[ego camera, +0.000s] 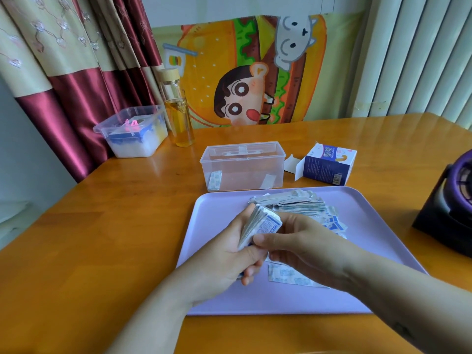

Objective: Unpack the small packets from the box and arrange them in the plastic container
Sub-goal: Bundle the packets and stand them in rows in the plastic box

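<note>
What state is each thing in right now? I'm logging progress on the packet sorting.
Box: on its side, end flap open.
Clear container: open, two packets inside.
Stack of packets: gripped by left hand and right hand.
Loose packets: piled on tray.
Far tub: filled, lid state unclear.
Bottle: upright, capped, part full.

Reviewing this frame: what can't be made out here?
- Count of packets in the stack: head view, left hand and right hand cover it.
- Print on the box: too small.
- Whether that box is empty: its opening faces away.
- Dark purple object: cut off by the right edge.
</note>
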